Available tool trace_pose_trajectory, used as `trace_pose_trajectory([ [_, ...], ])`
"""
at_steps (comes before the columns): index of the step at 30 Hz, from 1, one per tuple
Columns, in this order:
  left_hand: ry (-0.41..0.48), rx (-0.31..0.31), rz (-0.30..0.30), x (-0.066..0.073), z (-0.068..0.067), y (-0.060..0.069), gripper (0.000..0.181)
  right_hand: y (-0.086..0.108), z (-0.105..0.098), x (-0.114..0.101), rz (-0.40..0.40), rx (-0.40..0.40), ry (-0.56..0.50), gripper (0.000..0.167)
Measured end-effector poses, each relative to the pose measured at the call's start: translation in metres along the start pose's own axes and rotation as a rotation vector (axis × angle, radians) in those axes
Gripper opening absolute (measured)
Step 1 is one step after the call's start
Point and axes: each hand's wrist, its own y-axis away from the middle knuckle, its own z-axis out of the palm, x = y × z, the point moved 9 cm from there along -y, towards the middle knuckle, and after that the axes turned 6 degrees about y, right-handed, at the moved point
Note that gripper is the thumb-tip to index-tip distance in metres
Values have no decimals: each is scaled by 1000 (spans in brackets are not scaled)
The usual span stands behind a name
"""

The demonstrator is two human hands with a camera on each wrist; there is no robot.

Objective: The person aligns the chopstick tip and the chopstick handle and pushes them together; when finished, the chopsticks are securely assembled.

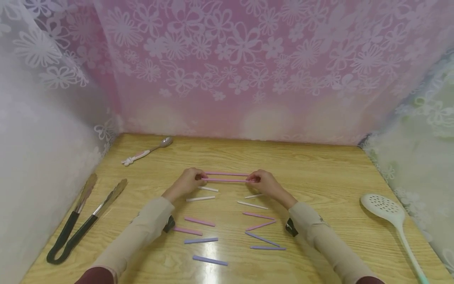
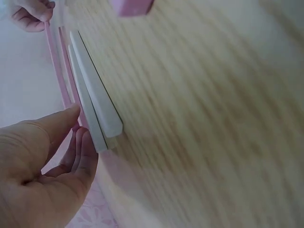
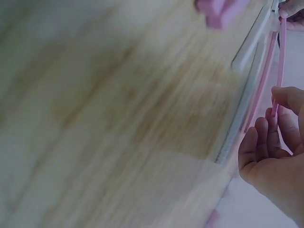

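Observation:
Two long, thin pink sticks [image 1: 227, 180] run side by side between my hands. My left hand [image 1: 188, 182] pinches one end of a raised pink stick [image 2: 56, 66] between thumb and fingers. At its other end, my right hand [image 1: 267, 184] pinches the same stick, as the right wrist view shows. The second pink stick [image 3: 261, 88] lies alongside, close to the table; whether fingers touch it I cannot tell. White sticks [image 2: 90, 78] lie just on the near side of the hands, partly hidden by the left hand in the head view.
Shorter pink sticks [image 1: 200, 221] and purple sticks [image 1: 210, 260] lie in two columns nearer me. Black-handled tongs [image 1: 72, 225] lie at left, a spoon [image 1: 147, 152] at back left, a slotted spatula [image 1: 384, 207] at right. Floral curtains [image 1: 241, 79] border the wooden table [image 1: 319, 165].

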Motion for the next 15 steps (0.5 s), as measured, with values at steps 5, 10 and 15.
trace_pose_trajectory([
  [5,21,-15,-8,-2,1,-2,17,-5,3,6,4,-11,-3,10],
  [10,25,-9,-24,-5,1,-5,17,-8,3,8,0,3,6,8],
  [15,30,-11,-25,-8,1,-8,17,-9,4,11,24,-4,20,8],
])
